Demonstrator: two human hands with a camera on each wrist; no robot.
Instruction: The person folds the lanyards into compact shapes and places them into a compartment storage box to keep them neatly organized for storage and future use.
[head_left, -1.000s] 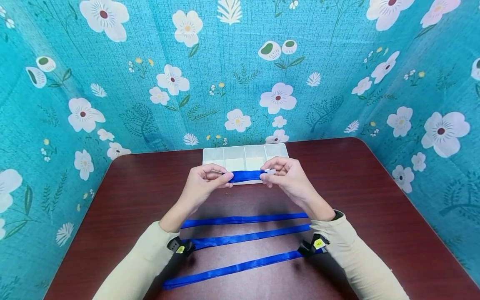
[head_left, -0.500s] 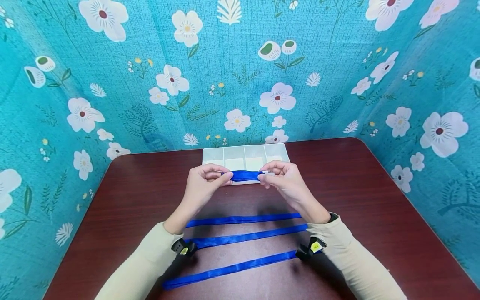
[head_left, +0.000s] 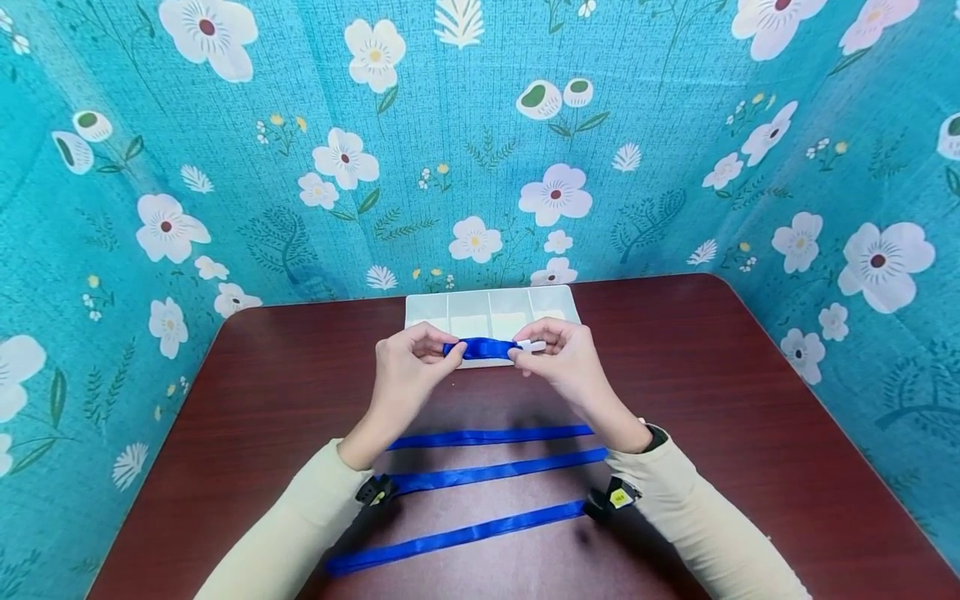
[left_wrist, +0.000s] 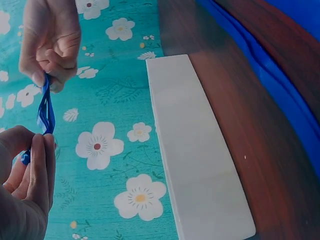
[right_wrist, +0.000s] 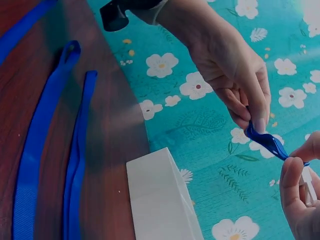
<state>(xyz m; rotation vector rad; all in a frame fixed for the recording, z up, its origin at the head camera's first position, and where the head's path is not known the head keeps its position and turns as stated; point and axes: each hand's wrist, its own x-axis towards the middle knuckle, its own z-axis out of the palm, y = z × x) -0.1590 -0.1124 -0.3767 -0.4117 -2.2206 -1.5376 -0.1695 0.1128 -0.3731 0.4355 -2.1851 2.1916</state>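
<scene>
Both hands hold a short folded length of blue lanyard (head_left: 487, 348) in the air, in front of the compartment tray in the head view. The left hand (head_left: 408, 367) pinches its left end between thumb and fingers. At the other end, the right hand (head_left: 562, 362) pinches the blue band, and a white plastic clip (right_wrist: 308, 186) sticks out past those fingers. Slack in the band shows as a narrow loop between the two grips in the left wrist view. Below the hands, several blue straps (head_left: 491, 475) lie side by side across the table.
A white tray (head_left: 468, 304) with several compartments stands at the back of the dark red wooden table (head_left: 262, 400). Behind it hangs a teal flowered cloth (head_left: 300, 167), which also runs along both sides.
Both hands keep their pinch while the forearms draw slightly inward. The band between them has gone from nearly taut to slacker and more bowed, its right end a little further left.
</scene>
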